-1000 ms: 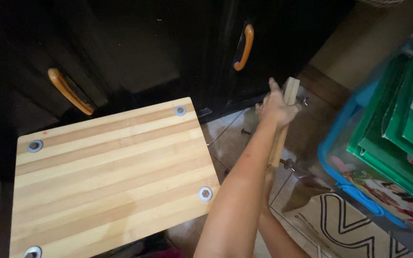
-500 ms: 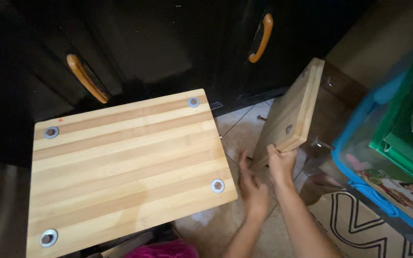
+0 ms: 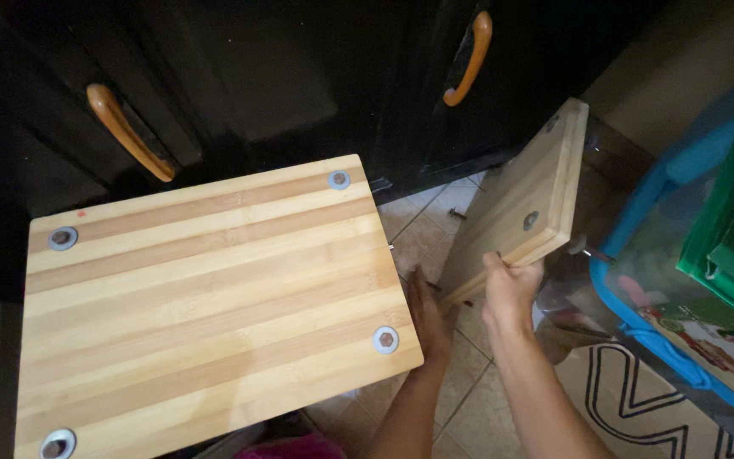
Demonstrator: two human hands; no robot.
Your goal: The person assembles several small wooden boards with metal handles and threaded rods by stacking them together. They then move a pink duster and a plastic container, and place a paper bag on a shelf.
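My right hand grips the lower corner of a small bamboo board that stands tilted on edge, with round bolt holes in its face. My left hand is lower, its fingers reaching under that board's bottom edge near the tiled floor; whether it grips the board is hidden. To the left lies a large bamboo tabletop, flat, with metal washers and bolts at its corners.
Black cabinet doors with curved orange handles stand behind. A clear plastic bin with a blue rim holding green boxes sits at the right. A patterned rug covers the floor at lower right. A pink item shows at the bottom edge.
The small board was seen edge-on and held high by my right hand; it has since tipped down to show its face, my right hand dropped to its lower corner, and my left hand came in.
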